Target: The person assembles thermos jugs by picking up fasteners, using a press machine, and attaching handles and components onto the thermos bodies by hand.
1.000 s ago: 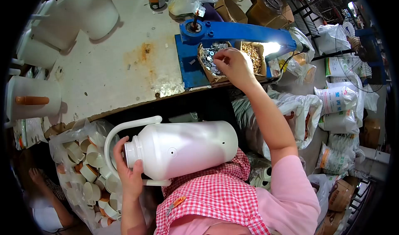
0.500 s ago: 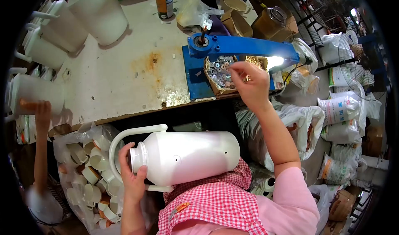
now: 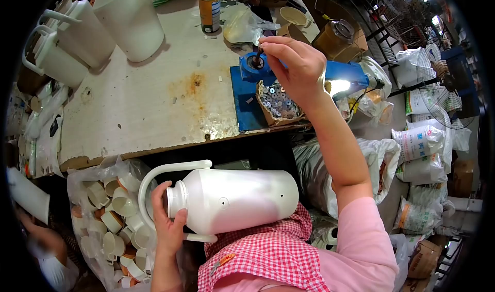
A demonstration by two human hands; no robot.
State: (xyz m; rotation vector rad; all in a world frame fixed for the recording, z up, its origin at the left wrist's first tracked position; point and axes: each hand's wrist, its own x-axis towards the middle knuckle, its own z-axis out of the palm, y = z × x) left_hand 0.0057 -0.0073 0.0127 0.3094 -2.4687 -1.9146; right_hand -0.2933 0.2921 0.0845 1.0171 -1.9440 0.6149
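White jug (image 3: 242,201) (sideways) — neck (image 3: 176,200) within left fingers (image 3: 158,199).

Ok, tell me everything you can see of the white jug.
The white jug looks like glossy plastic. It lies on its side, mouth toward picture left, apparently against the checked apron. Its ridged neck, uncapped, is in the left hand's grip. A curved handle arches beyond the mouth. Two small dark spots mark its side.

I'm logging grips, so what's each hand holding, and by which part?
Left hand: white jug, by the neck. Right hand: can't tell if it holds anything.
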